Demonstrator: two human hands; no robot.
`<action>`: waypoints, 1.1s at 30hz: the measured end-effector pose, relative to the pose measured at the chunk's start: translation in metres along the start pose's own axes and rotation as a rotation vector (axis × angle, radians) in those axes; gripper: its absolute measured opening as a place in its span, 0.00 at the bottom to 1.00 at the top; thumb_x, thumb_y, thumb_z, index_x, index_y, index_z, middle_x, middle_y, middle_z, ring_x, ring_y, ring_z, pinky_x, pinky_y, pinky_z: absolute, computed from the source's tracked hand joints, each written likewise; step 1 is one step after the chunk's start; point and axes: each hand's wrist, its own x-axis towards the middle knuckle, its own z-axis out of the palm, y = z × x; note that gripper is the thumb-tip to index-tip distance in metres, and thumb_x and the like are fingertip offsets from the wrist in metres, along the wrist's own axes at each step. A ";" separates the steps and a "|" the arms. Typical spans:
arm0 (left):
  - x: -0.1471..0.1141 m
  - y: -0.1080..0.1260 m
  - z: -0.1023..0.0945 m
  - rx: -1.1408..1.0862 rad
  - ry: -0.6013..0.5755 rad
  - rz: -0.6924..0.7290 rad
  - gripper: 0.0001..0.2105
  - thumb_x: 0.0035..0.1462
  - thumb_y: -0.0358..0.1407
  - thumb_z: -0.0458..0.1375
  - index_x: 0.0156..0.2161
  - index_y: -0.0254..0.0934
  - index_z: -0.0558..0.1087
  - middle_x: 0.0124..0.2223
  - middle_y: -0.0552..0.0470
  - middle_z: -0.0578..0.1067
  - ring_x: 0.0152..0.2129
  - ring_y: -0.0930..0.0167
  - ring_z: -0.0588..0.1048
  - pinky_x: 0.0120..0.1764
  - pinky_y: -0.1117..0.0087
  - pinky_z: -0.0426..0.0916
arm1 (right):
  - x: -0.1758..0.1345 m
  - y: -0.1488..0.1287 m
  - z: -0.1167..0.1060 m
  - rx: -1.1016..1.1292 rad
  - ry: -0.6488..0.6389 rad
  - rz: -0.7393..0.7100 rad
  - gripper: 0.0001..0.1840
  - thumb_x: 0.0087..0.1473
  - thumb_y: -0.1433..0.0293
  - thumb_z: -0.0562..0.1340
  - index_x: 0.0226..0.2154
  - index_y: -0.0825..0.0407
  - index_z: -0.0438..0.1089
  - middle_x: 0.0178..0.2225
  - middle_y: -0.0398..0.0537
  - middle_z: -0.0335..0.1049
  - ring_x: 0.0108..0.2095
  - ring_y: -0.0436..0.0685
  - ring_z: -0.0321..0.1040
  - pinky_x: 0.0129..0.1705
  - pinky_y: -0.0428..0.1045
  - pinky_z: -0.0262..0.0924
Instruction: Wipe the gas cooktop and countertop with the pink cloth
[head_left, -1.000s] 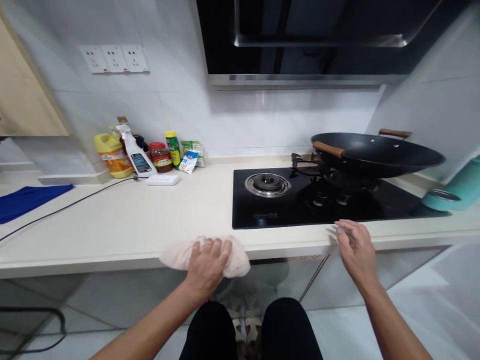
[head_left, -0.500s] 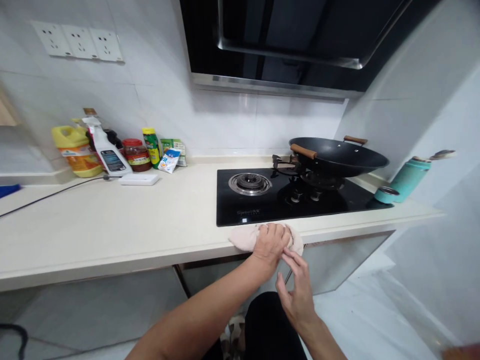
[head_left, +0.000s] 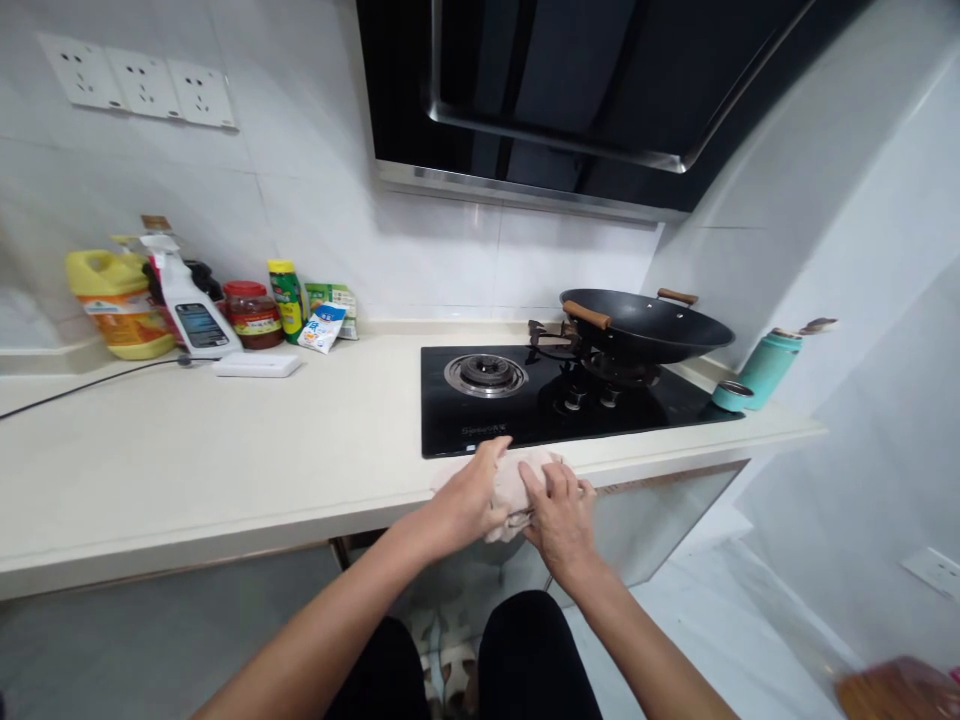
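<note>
A pale pink cloth (head_left: 517, 487) lies bunched at the counter's front edge, just before the black gas stove (head_left: 517, 425). My right hand (head_left: 561, 515) is closed on the cloth's right side, fingers bent over its top. At the left side, my left hand (head_left: 466, 500) touches the cloth, its thumb and fingers held apart. Part of the cloth sticks out left from under that hand. Its lower folds hang in loose creases between the two hands.
A black wok (head_left: 649, 325) with wooden handles sits on the right burner. A teal container (head_left: 771, 370) stands right of the stove. Along the wall at left are a yellow jug (head_left: 124, 310), spray bottle (head_left: 196, 310), red-lidded jar (head_left: 253, 315) and white box (head_left: 256, 365). The range hood (head_left: 525, 90) hangs above.
My left hand has moved left off the cloth's top, and its fingers have parted. My right hand has come up onto the cloth and closed on it. The cloth is more bunched; the view has shifted right.
</note>
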 end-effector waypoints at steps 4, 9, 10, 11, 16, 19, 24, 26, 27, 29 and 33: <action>-0.025 -0.027 -0.041 -0.109 0.107 -0.177 0.29 0.62 0.36 0.56 0.66 0.39 0.54 0.57 0.39 0.74 0.54 0.62 0.74 0.55 0.56 0.70 | 0.005 -0.035 0.012 -0.140 -0.016 0.040 0.32 0.55 0.59 0.68 0.59 0.51 0.64 0.58 0.66 0.62 0.64 0.76 0.53 0.59 0.71 0.51; -0.045 -0.051 -0.083 0.011 0.324 -0.314 0.25 0.61 0.42 0.55 0.62 0.37 0.61 0.52 0.42 0.77 0.48 0.62 0.77 0.53 0.55 0.71 | 0.012 -0.112 0.034 -0.114 -0.034 -0.114 0.30 0.60 0.63 0.63 0.62 0.51 0.61 0.64 0.62 0.60 0.65 0.71 0.50 0.62 0.72 0.46; -0.047 -0.055 -0.089 0.040 0.360 -0.335 0.25 0.61 0.43 0.55 0.61 0.37 0.61 0.51 0.43 0.77 0.48 0.62 0.76 0.53 0.54 0.70 | 0.013 -0.128 0.040 -0.106 -0.021 -0.157 0.28 0.62 0.65 0.61 0.63 0.50 0.61 0.64 0.59 0.60 0.65 0.69 0.50 0.61 0.72 0.47; -0.049 -0.058 -0.094 0.066 0.392 -0.355 0.25 0.61 0.44 0.55 0.61 0.38 0.62 0.51 0.43 0.77 0.48 0.62 0.76 0.54 0.54 0.70 | 0.015 -0.142 0.044 -0.092 0.002 -0.192 0.26 0.64 0.66 0.59 0.63 0.47 0.61 0.65 0.55 0.59 0.65 0.69 0.50 0.60 0.71 0.48; -0.058 -0.075 -0.107 0.101 0.428 -0.509 0.23 0.60 0.50 0.55 0.55 0.40 0.69 0.51 0.46 0.78 0.47 0.62 0.78 0.49 0.60 0.73 | 0.019 -0.161 0.059 0.000 0.150 -0.311 0.24 0.66 0.63 0.58 0.63 0.35 0.61 0.64 0.43 0.60 0.64 0.65 0.52 0.59 0.65 0.53; -0.065 -0.079 -0.114 0.135 0.337 -0.547 0.22 0.59 0.53 0.55 0.49 0.40 0.73 0.50 0.46 0.80 0.44 0.62 0.79 0.45 0.64 0.75 | 0.018 -0.138 0.058 0.023 0.172 -0.346 0.25 0.64 0.63 0.60 0.62 0.34 0.62 0.62 0.41 0.63 0.62 0.62 0.56 0.59 0.61 0.53; -0.072 -0.078 -0.125 0.319 0.198 -0.445 0.20 0.58 0.54 0.55 0.44 0.42 0.77 0.44 0.49 0.82 0.41 0.60 0.80 0.45 0.62 0.74 | 0.014 -0.074 0.041 -0.005 0.155 -0.298 0.26 0.60 0.69 0.62 0.60 0.37 0.64 0.55 0.45 0.68 0.59 0.62 0.58 0.59 0.60 0.48; -0.071 -0.078 -0.127 0.327 0.192 -0.446 0.19 0.58 0.53 0.54 0.43 0.42 0.77 0.44 0.49 0.82 0.40 0.61 0.81 0.43 0.63 0.74 | 0.012 -0.039 0.029 -0.029 0.129 -0.267 0.27 0.57 0.69 0.64 0.58 0.39 0.65 0.54 0.47 0.69 0.59 0.63 0.58 0.60 0.60 0.45; -0.070 -0.079 -0.127 0.324 0.191 -0.451 0.19 0.59 0.54 0.53 0.43 0.42 0.77 0.44 0.50 0.82 0.39 0.61 0.81 0.42 0.64 0.74 | 0.011 -0.019 0.022 -0.049 0.113 -0.252 0.28 0.55 0.68 0.66 0.58 0.41 0.65 0.54 0.49 0.69 0.59 0.64 0.58 0.60 0.61 0.44; -0.068 -0.083 -0.125 0.321 0.192 -0.472 0.20 0.58 0.55 0.53 0.43 0.42 0.77 0.43 0.50 0.82 0.39 0.62 0.81 0.42 0.64 0.74 | 0.008 0.025 0.009 -0.104 0.065 -0.214 0.31 0.52 0.66 0.68 0.58 0.43 0.64 0.55 0.52 0.68 0.60 0.67 0.57 0.60 0.62 0.42; -0.066 -0.091 -0.121 0.323 0.155 -0.525 0.22 0.57 0.57 0.54 0.44 0.42 0.77 0.45 0.50 0.82 0.41 0.62 0.80 0.43 0.64 0.74 | 0.002 0.110 -0.013 -0.194 0.026 -0.148 0.34 0.50 0.63 0.71 0.57 0.47 0.61 0.55 0.58 0.66 0.60 0.70 0.57 0.59 0.63 0.42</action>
